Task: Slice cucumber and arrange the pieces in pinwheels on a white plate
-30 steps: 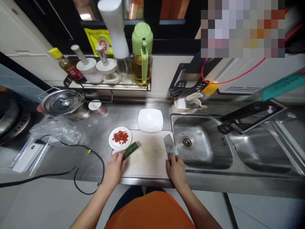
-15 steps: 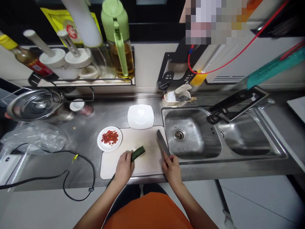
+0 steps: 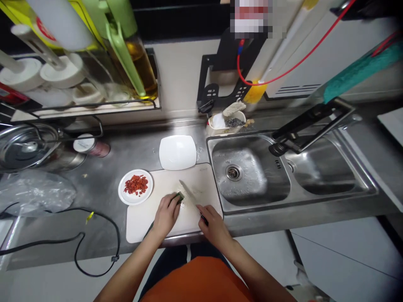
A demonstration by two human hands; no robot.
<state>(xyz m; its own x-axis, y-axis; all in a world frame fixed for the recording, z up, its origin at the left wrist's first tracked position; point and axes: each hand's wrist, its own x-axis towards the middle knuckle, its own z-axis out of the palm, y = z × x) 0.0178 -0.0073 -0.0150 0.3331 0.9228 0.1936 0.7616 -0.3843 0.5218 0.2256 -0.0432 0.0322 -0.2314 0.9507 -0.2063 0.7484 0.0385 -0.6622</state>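
My left hand (image 3: 166,214) is closed over a dark green cucumber (image 3: 179,197) on the white cutting board (image 3: 145,224). Only the cucumber's far end shows past my fingers, with a dark strip of it below my wrist. In my right hand (image 3: 214,222) is a kitchen knife (image 3: 188,193) by its black handle. Its blade slants up and left, close to the cucumber's end; whether it touches cannot be made out. A white plate of chopped red pieces (image 3: 136,185) overlaps the board's upper left corner. Behind the board lies a white squarish dish (image 3: 178,153).
To the right is a steel double sink (image 3: 252,172) with a black faucet (image 3: 280,147). At left are a plastic bag (image 3: 34,191), a black cable (image 3: 118,235), a lidded pot (image 3: 28,147) and a jar (image 3: 91,145). Above them hangs a condiment rack (image 3: 126,105) holding an oil bottle (image 3: 138,63).
My right hand has brought the knife left, from the board's right edge to the cucumber's end. Less of the cucumber shows beyond my left hand. The view has shifted slightly.
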